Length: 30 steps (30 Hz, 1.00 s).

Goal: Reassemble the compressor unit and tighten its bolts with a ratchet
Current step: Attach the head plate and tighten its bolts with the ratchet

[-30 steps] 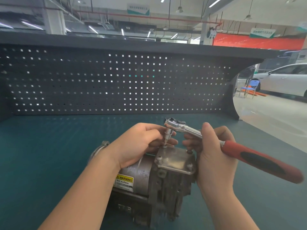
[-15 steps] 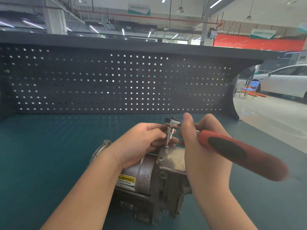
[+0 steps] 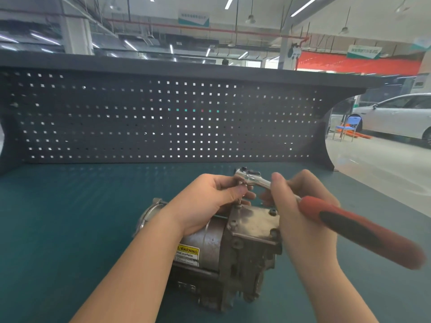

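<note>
Your grey metal compressor unit point(image 3: 224, 250) lies at 6 o'clock on the teal bench mat point(image 3: 58, 217). Your left hand point(image 3: 207, 201) pinches the socket; your right hand point(image 3: 300, 206) grasps the red-handled chrome ratchet point(image 3: 349, 226). Black pegboard point(image 3: 163, 117) at 12; white car point(image 3: 396, 117) at 2.

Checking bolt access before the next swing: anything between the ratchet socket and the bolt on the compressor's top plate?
Nothing visible. The ratchet head sits right above the bolt at the plate's rear left corner. The left hand fingers wrap the socket there, hiding the joint; the right hand holds the shaft.
</note>
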Available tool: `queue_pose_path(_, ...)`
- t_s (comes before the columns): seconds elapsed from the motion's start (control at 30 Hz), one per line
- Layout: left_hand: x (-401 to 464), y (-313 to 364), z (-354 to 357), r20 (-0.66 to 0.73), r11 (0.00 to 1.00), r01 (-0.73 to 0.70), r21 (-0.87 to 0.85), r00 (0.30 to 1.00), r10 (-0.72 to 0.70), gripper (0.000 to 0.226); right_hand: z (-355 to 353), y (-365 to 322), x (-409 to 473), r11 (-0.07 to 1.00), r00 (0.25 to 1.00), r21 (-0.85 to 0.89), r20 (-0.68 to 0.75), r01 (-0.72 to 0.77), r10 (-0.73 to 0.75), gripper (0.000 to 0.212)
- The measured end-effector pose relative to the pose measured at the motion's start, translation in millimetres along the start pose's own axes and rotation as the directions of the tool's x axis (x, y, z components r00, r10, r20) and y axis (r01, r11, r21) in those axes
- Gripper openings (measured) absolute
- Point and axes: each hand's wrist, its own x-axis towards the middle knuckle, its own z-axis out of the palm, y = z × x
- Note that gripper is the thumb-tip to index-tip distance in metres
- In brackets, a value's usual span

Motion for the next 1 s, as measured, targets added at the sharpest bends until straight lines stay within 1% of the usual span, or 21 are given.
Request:
queue_pose_path(0.07, -1, 0, 0, -0.008, 1.0, -0.007, -0.004, 1.0, 0.007, 0.019, 0, 8, 6, 0.999, 1.0, 0.043, 0.024, 0.007, -0.008, 0.035)
queue_pose_path(0.1, -1, 0, -1, -0.009, 1.0, -0.012, -0.011, 1.0, 0.012, 0.019, -1, 14, 11, 0.996, 0.998, 0.086, 0.06, -0.038, 0.033, 0.033)
queue_pose_path(0.13, -2, 0, -1, -0.005, 0.999, -0.014, -0.032, 1.0, 0.014, 0.019, -1, 20, 17, 0.978, 0.992, 0.184, 0.1, -0.098, 0.081, 0.032)
queue_pose_path(0.17, -3, 0, -1, 0.007, 0.999, -0.017, -0.052, 1.0, 0.017, 0.018, -3, 27, 21, 0.939, 0.981, 0.302, 0.153, -0.165, 0.123, 0.032)
queue_pose_path(0.23, -6, -1, 0, 0.031, 0.998, -0.036, -0.05, 0.999, 0.037, 0.018, -6, 36, 32, 0.769, 0.927, 0.535, 0.315, -0.351, 0.203, 0.036)
queue_pose_path(0.27, -8, -1, 0, 0.035, 0.998, -0.046, -0.039, 0.998, 0.048, 0.018, -7, 45, 38, 0.693, 0.897, 0.587, 0.388, -0.418, 0.213, 0.036)
queue_pose_path(0.33, -8, -1, 1, 0.037, 0.998, -0.065, -0.02, 0.997, 0.066, 0.018, -4, 55, 52, 0.589, 0.812, 0.581, 0.524, -0.562, 0.258, 0.026)
queue_pose_path(0.4, -8, -1, 2, 0.023, 0.997, -0.08, 0.008, 0.997, 0.079, 0.021, 5, 63, 66, 0.521, 0.694, 0.481, 0.619, -0.706, 0.368, 0.016)
queue_pose_path(0.47, -9, 1, 2, 0.01, 0.996, -0.085, 0.015, 0.996, 0.085, 0.021, 17, 69, 74, 0.445, 0.547, 0.354, 0.705, -0.823, 0.452, 0.025)
queue_pose_path(0.5, -9, 0, 3, 0.007, 0.996, -0.092, 0.017, 0.996, 0.092, 0.02, 23, 70, 75, 0.405, 0.492, 0.317, 0.735, -0.858, 0.466, 0.033)
queue_pose_path(0.57, -10, 1, 5, -0.009, 0.995, -0.096, 0.031, 0.995, 0.097, 0.022, 32, 72, 75, 0.347, 0.431, 0.29, 0.776, -0.892, 0.46, 0.042)
queue_pose_path(0.6, -10, 2, 6, -0.019, 0.994, -0.097, 0.05, 0.995, 0.098, 0.027, 34, 71, 75, 0.33, 0.427, 0.299, 0.786, -0.895, 0.447, 0.044)
queue_pose_path(0.67, -9, 0, 6, -0.043, 0.991, -0.102, 0.09, 0.993, 0.107, 0.032, 34, 65, 77, 0.328, 0.474, 0.359, 0.777, -0.874, 0.413, 0.043)
queue_pose_path(0.73, -10, 1, 6, -0.062, 0.991, -0.095, 0.094, 0.993, 0.101, 0.015, 32, 54, 81, 0.313, 0.566, 0.474, 0.728, -0.823, 0.387, 0.034)
queue_pose_path(0.77, -11, 2, 6, -0.056, 0.991, -0.092, 0.099, 0.994, 0.098, 0.014, 29, 47, 83, 0.313, 0.623, 0.538, 0.683, -0.782, 0.381, 0.033)
queue_pose_path(0.8, -12, 2, 6, -0.051, 0.991, -0.085, 0.105, 0.995, 0.091, 0.023, 25, 41, 85, 0.327, 0.683, 0.601, 0.631, -0.73, 0.368, 0.035)
queue_pose_path(0.83, -12, 2, 5, -0.046, 0.992, -0.071, 0.105, 0.996, 0.076, 0.027, 19, 33, 86, 0.346, 0.739, 0.653, 0.576, -0.673, 0.349, 0.038)
queue_pose_path(0.87, -13, 3, 5, -0.048, 0.994, -0.051, 0.093, 0.997, 0.056, 0.025, 12, 25, 88, 0.357, 0.785, 0.7, 0.527, -0.619, 0.326, 0.04)
queue_pose_path(0.9, -13, 3, 4, -0.039, 0.995, -0.036, 0.095, 0.998, 0.04, 0.02, 1, 17, 90, 0.367, 0.82, 0.735, 0.488, -0.571, 0.298, 0.04)
queue_pose_path(0.93, -14, 3, 4, -0.025, 0.994, -0.025, 0.104, 0.999, 0.027, 0.022, -12, 9, 91, 0.381, 0.849, 0.759, 0.462, -0.528, 0.258, 0.039)
queue_pose_path(1.0, -16, 5, 3, 0.0, 0.99, -0.03, 0.137, 1.0, 0.03, 0.029, -45, -4, 92, 0.454, 0.873, 0.748, 0.444, -0.485, 0.202, 0.038)
